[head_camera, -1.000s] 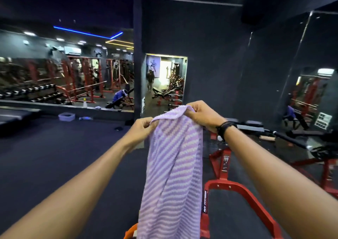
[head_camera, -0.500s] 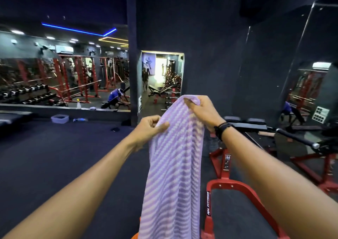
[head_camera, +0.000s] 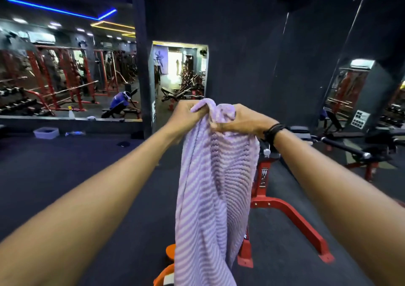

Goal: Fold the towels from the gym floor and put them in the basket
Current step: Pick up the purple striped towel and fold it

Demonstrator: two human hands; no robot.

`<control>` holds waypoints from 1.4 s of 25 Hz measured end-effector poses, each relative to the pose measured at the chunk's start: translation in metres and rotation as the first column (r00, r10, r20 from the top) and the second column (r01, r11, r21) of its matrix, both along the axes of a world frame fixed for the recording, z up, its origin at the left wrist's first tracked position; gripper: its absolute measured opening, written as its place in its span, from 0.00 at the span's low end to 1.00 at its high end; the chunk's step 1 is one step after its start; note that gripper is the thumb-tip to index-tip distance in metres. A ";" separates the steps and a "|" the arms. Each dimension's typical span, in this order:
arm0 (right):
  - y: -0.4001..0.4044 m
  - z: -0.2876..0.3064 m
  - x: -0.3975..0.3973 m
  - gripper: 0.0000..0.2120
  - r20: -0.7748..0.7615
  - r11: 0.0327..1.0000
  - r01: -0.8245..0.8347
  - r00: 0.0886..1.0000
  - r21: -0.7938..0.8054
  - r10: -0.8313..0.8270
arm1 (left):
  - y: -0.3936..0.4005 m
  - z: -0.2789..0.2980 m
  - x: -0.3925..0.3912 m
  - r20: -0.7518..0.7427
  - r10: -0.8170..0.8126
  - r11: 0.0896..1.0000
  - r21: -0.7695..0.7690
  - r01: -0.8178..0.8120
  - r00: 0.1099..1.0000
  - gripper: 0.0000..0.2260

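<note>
A lilac and white striped towel (head_camera: 210, 198) hangs doubled lengthwise in front of me, reaching below the frame's bottom edge. My left hand (head_camera: 183, 116) grips its top edge on the left. My right hand (head_camera: 238, 120), with a black band on the wrist, grips the bunched top edge on the right. The two hands sit close together at chest height. An orange object (head_camera: 167, 266), partly hidden behind the towel's lower end, lies on the floor; I cannot tell whether it is the basket.
A red bench frame (head_camera: 289, 217) stands on the dark floor just right of the towel. A barbell (head_camera: 341, 147) and more benches lie at the right. At the far left are wall mirrors, a small pale tub (head_camera: 46, 132) and a doorway (head_camera: 179, 77).
My hands have come together, bunching the towel's top edge between them. The towel now hangs in a doubled fold instead of one flat strip.
</note>
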State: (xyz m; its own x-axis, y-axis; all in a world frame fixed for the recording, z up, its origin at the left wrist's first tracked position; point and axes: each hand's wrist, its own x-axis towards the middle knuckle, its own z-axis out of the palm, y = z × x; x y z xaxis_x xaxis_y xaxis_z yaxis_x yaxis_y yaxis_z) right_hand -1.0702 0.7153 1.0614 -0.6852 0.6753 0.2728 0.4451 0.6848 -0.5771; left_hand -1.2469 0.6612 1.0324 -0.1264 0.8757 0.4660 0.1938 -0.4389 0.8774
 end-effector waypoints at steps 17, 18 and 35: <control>0.049 -0.007 -0.005 0.15 -0.517 0.737 0.672 0.606 -0.076 -0.605 | 0.027 -0.049 -0.094 -0.103 0.002 0.998 -0.064 -0.008 0.995 0.16; 0.046 -0.010 -0.009 0.15 -0.512 0.770 0.628 0.628 -0.111 -0.586 | 0.031 -0.047 -0.094 -0.134 0.007 0.999 -0.032 -0.011 0.991 0.17; 0.038 -0.017 -0.055 0.19 -0.467 0.944 -0.168 0.884 -0.283 0.018 | 0.040 -0.018 -0.040 -0.156 -0.172 0.983 -0.089 0.160 0.973 0.04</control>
